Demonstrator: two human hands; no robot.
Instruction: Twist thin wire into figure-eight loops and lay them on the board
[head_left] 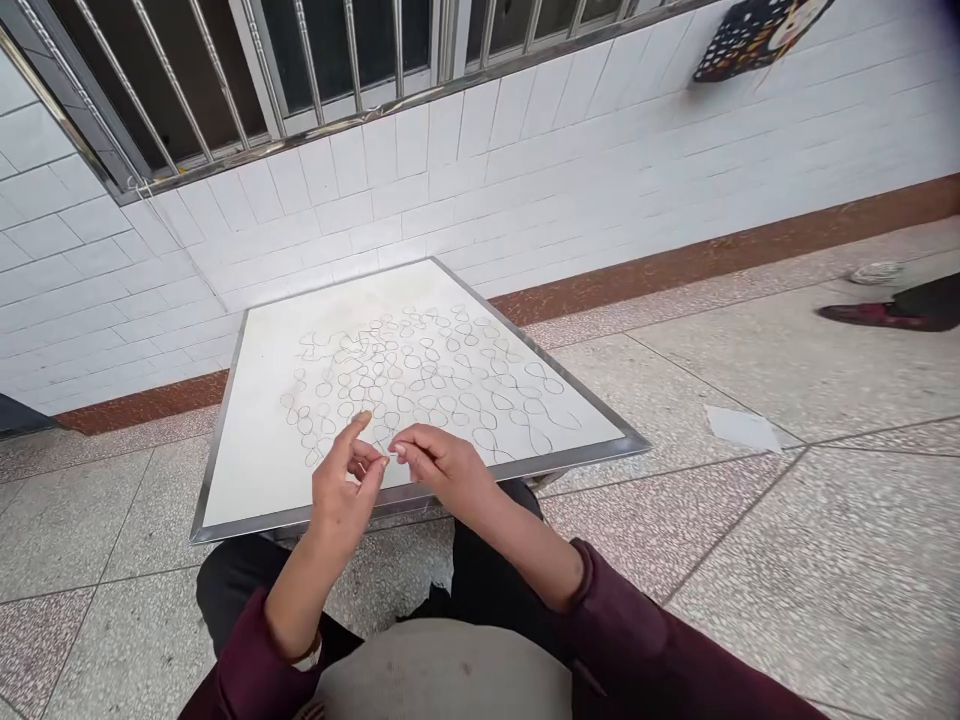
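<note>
1. Wall: white glazed tiles (480, 190) with a brown skirting band (735, 238), under a barred window (247, 60). A dark polka-dot object (754, 40) shows against the wall at upper right.
2. Floor: speckled terrazzo tiles (825, 560), with a sheet of white paper (742, 428) and a crumpled white scrap (874, 272) lying on them.
3. Another person, right edge: one dark red shoe (874, 316) only.
4. White board (247, 470) with a metal rim (540, 352), set just beyond the seated person's knees.
5. Thin looped strands (427, 385), linked in chains and spread across the middle of the board; material too fine to tell.
6. Left hand (341, 495): raised over the board's near edge, index finger (364, 420) lifted, thumb and remaining fingers drawn in; narrow grip, load cannot be told.
7. Right hand (439, 465): fingertips (397, 452) pinched narrowly, just beside the left hand and near the nearest loops; whether a strand lies between them cannot be told.
8. Worn: maroon sleeves (600, 620), dark trousers (240, 580), a grey lap cloth (442, 670).
</note>
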